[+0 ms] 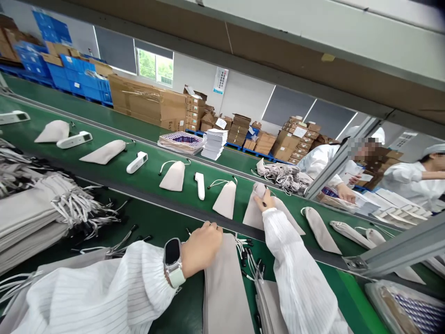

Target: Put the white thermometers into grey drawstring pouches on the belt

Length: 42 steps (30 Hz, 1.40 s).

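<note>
On the green belt, the right hand pinches shut on the top of a beige pouch. Nearer, the left hand rests with curled fingers gripping a flat pouch on the tabletop.

left hand on flat pouch | right hand on belt pouch

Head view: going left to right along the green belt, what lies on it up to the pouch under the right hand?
White device → pouch → white device → pouch → white device → pouch → white device → pouch → pouch under right hand.
</note>
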Each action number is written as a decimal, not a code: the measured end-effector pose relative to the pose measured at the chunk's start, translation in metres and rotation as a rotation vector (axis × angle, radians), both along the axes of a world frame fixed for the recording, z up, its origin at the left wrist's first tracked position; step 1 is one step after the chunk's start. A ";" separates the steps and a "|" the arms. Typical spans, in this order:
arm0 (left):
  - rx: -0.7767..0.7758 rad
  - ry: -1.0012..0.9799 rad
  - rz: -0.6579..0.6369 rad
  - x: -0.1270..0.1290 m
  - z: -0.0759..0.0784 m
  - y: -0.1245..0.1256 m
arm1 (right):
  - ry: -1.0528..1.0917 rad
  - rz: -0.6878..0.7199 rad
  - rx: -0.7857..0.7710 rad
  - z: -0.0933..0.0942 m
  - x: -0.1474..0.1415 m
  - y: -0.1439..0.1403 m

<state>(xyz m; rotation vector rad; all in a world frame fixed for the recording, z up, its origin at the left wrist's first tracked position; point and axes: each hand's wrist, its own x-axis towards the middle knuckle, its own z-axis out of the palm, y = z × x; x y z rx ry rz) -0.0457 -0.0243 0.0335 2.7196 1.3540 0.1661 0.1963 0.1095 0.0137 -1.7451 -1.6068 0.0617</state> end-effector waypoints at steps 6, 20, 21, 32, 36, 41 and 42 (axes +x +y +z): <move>0.073 0.010 0.018 0.003 0.009 -0.001 | -0.159 0.077 -0.099 -0.001 -0.039 0.001; 0.104 0.062 0.160 0.007 0.017 -0.003 | 0.029 0.401 -0.325 -0.025 -0.147 0.036; 0.090 0.065 0.171 0.007 0.019 -0.004 | 0.063 0.394 -0.339 -0.026 -0.145 0.038; -0.087 -0.009 -0.002 -0.020 0.036 0.018 | 1.074 0.756 -0.282 0.042 -0.106 -0.001; -0.218 -0.197 -0.062 -0.026 0.053 0.022 | 1.223 0.926 -0.202 0.065 -0.107 -0.026; -0.339 -0.347 -0.142 -0.032 0.068 0.023 | 1.280 0.944 -0.105 0.075 -0.109 -0.045; -0.323 -0.384 -0.155 -0.033 0.071 0.023 | 1.299 0.944 -0.090 0.076 -0.108 -0.047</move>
